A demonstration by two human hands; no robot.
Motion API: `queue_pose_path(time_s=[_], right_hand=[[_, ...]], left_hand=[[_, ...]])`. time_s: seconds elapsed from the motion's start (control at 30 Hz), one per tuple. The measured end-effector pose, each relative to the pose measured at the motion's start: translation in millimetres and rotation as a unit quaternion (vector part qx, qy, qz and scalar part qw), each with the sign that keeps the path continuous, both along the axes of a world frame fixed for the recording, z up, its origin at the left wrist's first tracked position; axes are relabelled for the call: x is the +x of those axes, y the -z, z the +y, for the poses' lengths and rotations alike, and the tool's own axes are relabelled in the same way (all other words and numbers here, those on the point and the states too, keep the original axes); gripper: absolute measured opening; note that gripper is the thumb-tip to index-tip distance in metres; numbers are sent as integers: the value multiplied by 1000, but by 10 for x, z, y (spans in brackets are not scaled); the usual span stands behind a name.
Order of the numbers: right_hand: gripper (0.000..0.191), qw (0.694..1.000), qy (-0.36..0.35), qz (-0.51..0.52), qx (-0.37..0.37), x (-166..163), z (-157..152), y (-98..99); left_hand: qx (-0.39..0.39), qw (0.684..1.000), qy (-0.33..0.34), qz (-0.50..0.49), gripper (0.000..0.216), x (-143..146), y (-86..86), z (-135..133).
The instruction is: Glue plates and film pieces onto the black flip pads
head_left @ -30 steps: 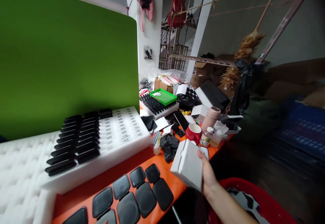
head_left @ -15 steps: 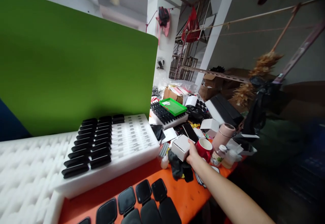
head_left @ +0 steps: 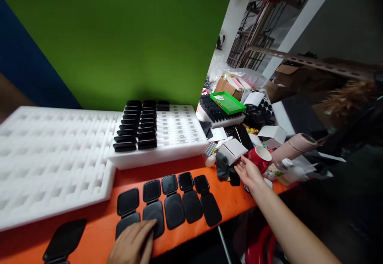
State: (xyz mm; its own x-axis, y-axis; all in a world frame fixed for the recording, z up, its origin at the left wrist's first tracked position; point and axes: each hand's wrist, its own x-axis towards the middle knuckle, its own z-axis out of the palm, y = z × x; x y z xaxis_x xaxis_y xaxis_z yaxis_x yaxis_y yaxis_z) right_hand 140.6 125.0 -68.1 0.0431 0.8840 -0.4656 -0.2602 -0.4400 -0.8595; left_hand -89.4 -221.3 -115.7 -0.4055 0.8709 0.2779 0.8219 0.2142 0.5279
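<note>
Several flat black hinged cases (head_left: 174,211) lie opened out in a row on the orange tabletop. My left hand (head_left: 133,243) rests at the near left end of that row, fingers stretched over the lower halves of two cases and gripping nothing that I can see. On the right, my right hand (head_left: 249,173) is open beside a small white box (head_left: 232,150), its fingertips by the box's near edge. The box sits on a dark cloth (head_left: 222,166). A red mug (head_left: 259,157) stands just right of that hand.
White foam trays (head_left: 161,152) stand behind the row, one partly filled with upright black cases. A separate black case (head_left: 66,238) lies at left. A green tray (head_left: 228,102), pink flask (head_left: 295,150), bottle (head_left: 278,168) and clutter crowd the right. A green panel (head_left: 119,40) rises behind.
The view has turned down and left. My left hand has come into view over the black cases. My right hand, earlier gripping the white box, now has its fingers loosened beside it.
</note>
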Motion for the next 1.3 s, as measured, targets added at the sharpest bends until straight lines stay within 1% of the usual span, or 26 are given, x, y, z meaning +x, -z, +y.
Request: queue_pose_path(time_s=[0.07, 0.1, 0.13, 0.17, 0.2, 0.23, 0.3, 0.37, 0.4, 0.47, 0.5, 0.53, 0.57, 0.63, 0.7, 0.77, 0.8, 0.83, 0.87, 0.9, 0.93, 1.0, 1.03, 1.13, 1.17, 1.3], right_hand=[[21, 995, -32, -58, 78, 12, -324, 26], [24, 980, -81, -111, 145, -8, -484, 36], [25, 951, -160, -166, 206, -45, -628, 41], [24, 909, -248, -216, 256, -98, -748, 40], [25, 859, -335, -256, 291, -161, -837, 36], [26, 813, -403, -284, 311, -230, -894, 28], [35, 743, -479, -331, 330, -373, -913, 13], [49, 698, -509, -380, 331, -498, -846, 3], [57, 678, -522, -402, 327, -549, -796, -2], [64, 641, -555, -425, 316, -618, -696, -17], [62, 630, -569, -426, 313, -636, -653, -31], [58, 626, -581, -418, 308, -643, -618, -51], [53, 634, -592, -399, 298, -641, -591, -75], [40, 665, -610, -340, 263, -613, -572, -134], [30, 695, -619, -285, 230, -567, -607, -191], [27, 729, -613, -238, 190, -515, -707, -232], [28, 750, -605, -209, 168, -493, -779, -243], [29, 774, -593, -171, 142, -474, -861, -249], [31, 795, -582, -131, 114, -462, -947, -252], [32, 808, -574, -96, 90, -458, -1031, -254], [32, 815, -571, -69, 74, -461, -1107, -255], [32, 810, -582, -36, 59, -493, -1221, -261], [31, 801, -595, -26, 59, -520, -1255, -264], [29, 769, -636, -18, 64, -629, -1303, -260], [28, 764, -642, -23, 64, -668, -1314, -254], [35, 777, -627, -36, 53, -786, -1387, -253]], left_hand=[[-6, 1000, 5, 19, 27, -14, 13, -20], [-7, 1000, 10, 28, 27, -3, 12, -26], [-5, 999, 17, 37, 27, 26, 1, -25], [-2, 998, 33, 45, 27, 77, -23, -12], [0, 997, 59, 52, 27, 152, -60, 18], [1, 994, 93, 56, 30, 249, -107, 66], [-20, 981, 187, 54, 42, 490, -204, 222], [-59, 959, 273, 47, 62, 739, -263, 428], [-79, 949, 302, 37, 70, 844, -268, 531], [-119, 943, 311, 23, 79, 994, -234, 699], [-131, 943, 307, 18, 81, 1038, -202, 751], [-137, 944, 299, 13, 82, 1064, -170, 780], [-138, 946, 293, 7, 82, 1077, -141, 788], [-128, 947, 293, -11, 81, 1078, -113, 757], [-103, 952, 286, -43, 75, 1061, -131, 701], [-62, 964, 233, -111, 64, 1032, -183, 657], [-41, 967, 186, -167, 60, 1011, -213, 645], [-23, 962, 137, -237, 57, 986, -242, 637], [-15, 943, 98, -318, 56, 955, -268, 633], [-16, 912, 73, -403, 55, 920, -289, 627], [-22, 874, 61, -481, 52, 883, -306, 617], [-39, 801, 59, -594, 45, 812, -332, 576], [-46, 775, 56, -628, 42, 780, -346, 545], [-50, 722, 32, -689, 39, 711, -410, 433], [-49, 704, 23, -709, 38, 695, -440, 397], [-25, 633, -52, -772, 37, 649, -583, 266]])
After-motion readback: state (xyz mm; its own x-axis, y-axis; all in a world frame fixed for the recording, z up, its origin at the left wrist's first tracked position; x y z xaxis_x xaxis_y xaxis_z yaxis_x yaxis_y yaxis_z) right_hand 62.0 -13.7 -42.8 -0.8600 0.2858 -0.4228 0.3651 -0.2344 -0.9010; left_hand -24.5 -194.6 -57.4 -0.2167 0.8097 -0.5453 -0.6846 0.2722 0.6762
